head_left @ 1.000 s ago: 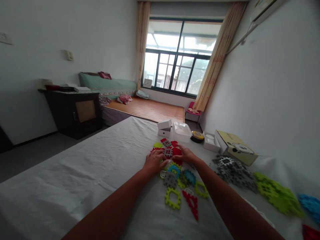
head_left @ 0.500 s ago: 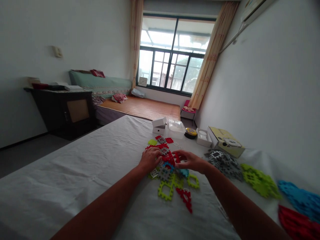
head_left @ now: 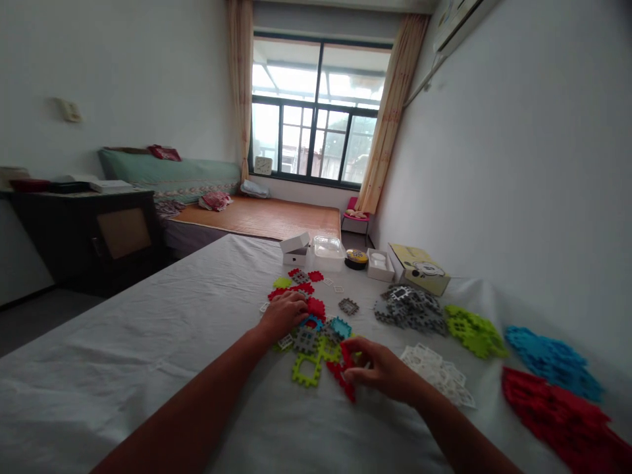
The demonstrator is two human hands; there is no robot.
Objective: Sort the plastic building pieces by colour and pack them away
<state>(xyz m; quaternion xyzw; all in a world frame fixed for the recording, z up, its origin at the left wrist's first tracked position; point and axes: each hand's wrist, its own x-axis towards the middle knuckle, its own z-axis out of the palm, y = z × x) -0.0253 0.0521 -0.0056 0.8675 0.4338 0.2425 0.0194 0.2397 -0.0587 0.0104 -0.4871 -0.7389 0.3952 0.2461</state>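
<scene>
Red toothed piece [head_left: 347,354] is sitting at lower centre of frame; right hand [head_left: 382,368] is pinching it, thumb and fingers slightly parted. Left hand [head_left: 282,314] is resting mid-frame on mixed pieces [head_left: 306,340], fingers curled, grip unclear. Edge-pinching is probably serving best, sparing the red triangle [head_left: 340,377] just below.

A: Colours noted?
B: Grey pile [head_left: 415,316], lime-green pile [head_left: 476,331], blue pile [head_left: 553,361], red pile [head_left: 563,415], white pile [head_left: 437,374]. Red piece [head_left: 347,355], solid.
A: Tablecloth [head_left: 162,342]?
B: Whitish-grey, plain.
A: Carton [head_left: 402,257]?
B: Yellow, black-and-white cartoon figure [head_left: 427,268].
A: Curtains [head_left: 394,118]?
B: Peach, faint reddish motifs.
</scene>
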